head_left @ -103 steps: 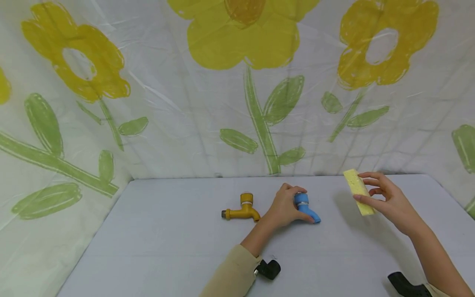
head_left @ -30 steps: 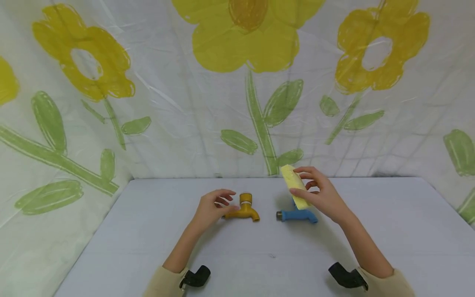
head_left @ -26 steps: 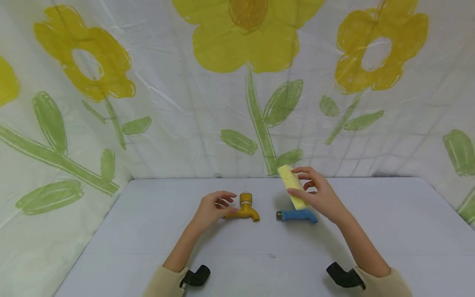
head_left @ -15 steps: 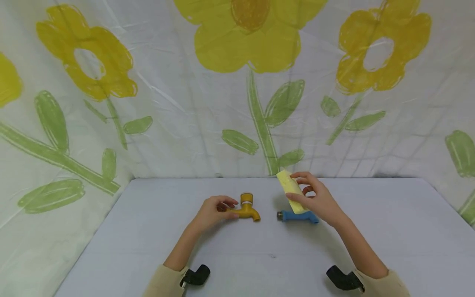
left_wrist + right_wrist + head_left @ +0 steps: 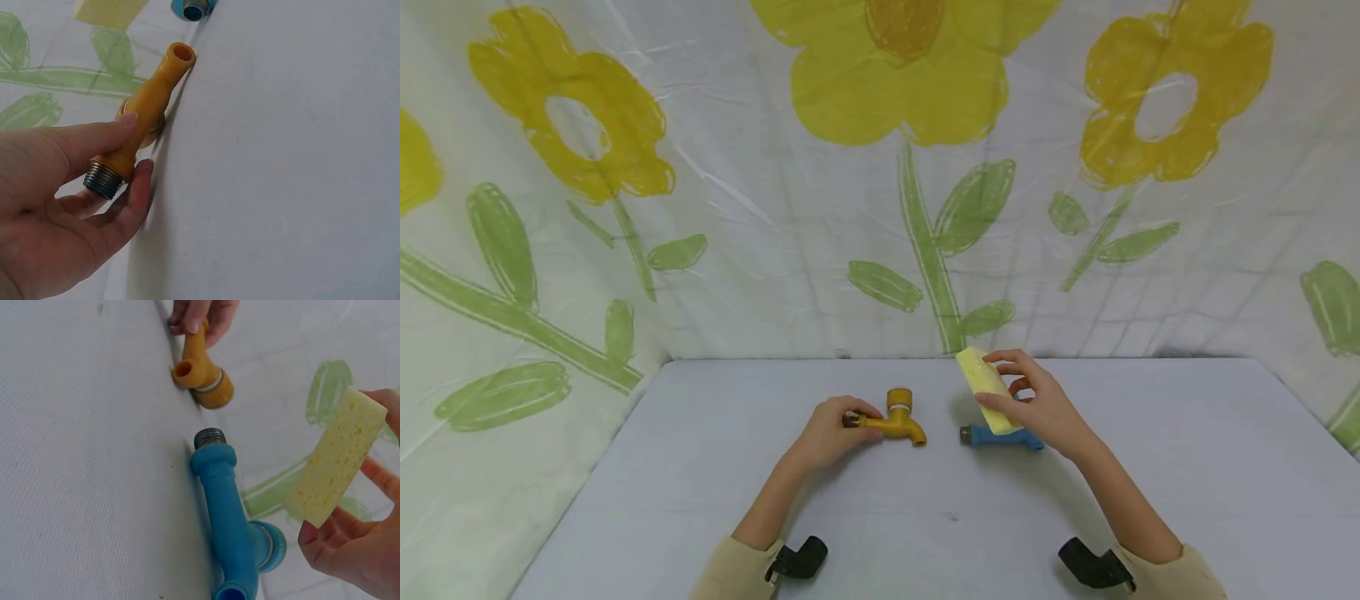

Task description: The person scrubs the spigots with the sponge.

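Note:
My left hand [image 5: 826, 433] pinches a yellow plastic tap [image 5: 898, 427] between thumb and fingers, close to its dark threaded end. In the left wrist view the thumb lies across the tap's body [image 5: 149, 103], and the spout points away from the palm. A pale yellow sponge [image 5: 987, 385] is held by the fingertips of my right hand [image 5: 1054, 410], raised above a blue tap [image 5: 988, 436]. From the right wrist, the sponge [image 5: 340, 453] shows apart from the blue tap [image 5: 224, 497]. In the head view the sponge and hand hide most of the blue tap's upper part.
Both taps are on a white table [image 5: 895, 533], near its far side. Behind it hangs a white sheet [image 5: 745, 275] painted with yellow flowers. Each wrist carries a black camera mount, the left mount [image 5: 801, 557] and the right mount [image 5: 1093, 563].
My left hand has left the blue tap, moved left and taken hold of the yellow tap. My right hand has carried the sponge leftward over the blue tap, then slightly lower.

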A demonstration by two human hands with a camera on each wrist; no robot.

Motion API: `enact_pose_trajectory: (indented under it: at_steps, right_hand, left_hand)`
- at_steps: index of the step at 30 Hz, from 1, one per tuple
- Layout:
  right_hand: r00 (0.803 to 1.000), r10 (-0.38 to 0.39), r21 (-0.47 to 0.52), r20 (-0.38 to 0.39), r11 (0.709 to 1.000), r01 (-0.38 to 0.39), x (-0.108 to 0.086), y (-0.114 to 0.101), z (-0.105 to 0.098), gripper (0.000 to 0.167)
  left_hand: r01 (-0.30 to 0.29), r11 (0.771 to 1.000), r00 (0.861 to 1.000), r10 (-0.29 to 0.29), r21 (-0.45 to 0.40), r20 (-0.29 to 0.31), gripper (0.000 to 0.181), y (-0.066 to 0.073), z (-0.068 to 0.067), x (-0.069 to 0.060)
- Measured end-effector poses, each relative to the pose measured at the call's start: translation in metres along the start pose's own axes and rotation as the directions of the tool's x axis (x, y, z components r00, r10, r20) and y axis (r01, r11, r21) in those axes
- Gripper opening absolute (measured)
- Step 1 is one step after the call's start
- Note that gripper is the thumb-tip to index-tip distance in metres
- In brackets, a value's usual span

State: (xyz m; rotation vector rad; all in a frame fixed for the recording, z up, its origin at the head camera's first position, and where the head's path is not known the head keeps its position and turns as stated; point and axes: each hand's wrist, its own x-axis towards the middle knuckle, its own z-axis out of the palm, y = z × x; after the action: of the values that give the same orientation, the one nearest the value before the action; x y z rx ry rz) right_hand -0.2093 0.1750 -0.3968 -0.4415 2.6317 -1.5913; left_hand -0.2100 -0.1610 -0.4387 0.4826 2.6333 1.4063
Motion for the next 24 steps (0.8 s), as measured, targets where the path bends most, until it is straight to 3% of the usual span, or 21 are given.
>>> enact_pose_trajectory:
  at_steps: [3,6,9,12,17,24]
  right_hand:
    - [1.000,-0.001,0.001,0.001,1.000,0.001,-0.001,0.000,0.000,0.052]
    - [1.000,-0.001,0.003,0.003,1.000,0.001,-0.001,0.000,0.000,0.052]
    - [1.000,-0.002,0.003,0.005,1.000,0.002,-0.001,-0.001,0.000,0.052]
    - [1.000,-0.004,0.004,0.006,1.000,0.004,-0.001,-0.001,0.000,0.052]
    - [1.000,-0.007,0.002,0.008,1.000,0.007,-0.003,-0.001,0.000,0.051]
    - [1.000,-0.010,-0.018,0.001,1.000,0.010,-0.004,-0.006,0.006,0.053]
  left_hand:
    - [0.068,0.994,0.997,-0.066,-0.089,0.030,0.022,0.002,-0.002,-0.001]
    - [0.139,0.971,0.987,-0.120,-0.194,0.104,0.028,0.002,-0.008,-0.001]
    - [0.217,0.920,0.965,-0.153,-0.325,0.211,0.036,0.002,-0.014,-0.003]
    - [0.282,0.861,0.945,-0.172,-0.423,0.280,0.038,0.002,-0.017,-0.005]
    - [0.299,0.823,0.946,-0.190,-0.482,0.263,0.035,0.002,-0.014,-0.006]
    - [0.223,0.807,0.974,-0.154,-0.548,0.168,0.035,0.007,-0.011,-0.006]
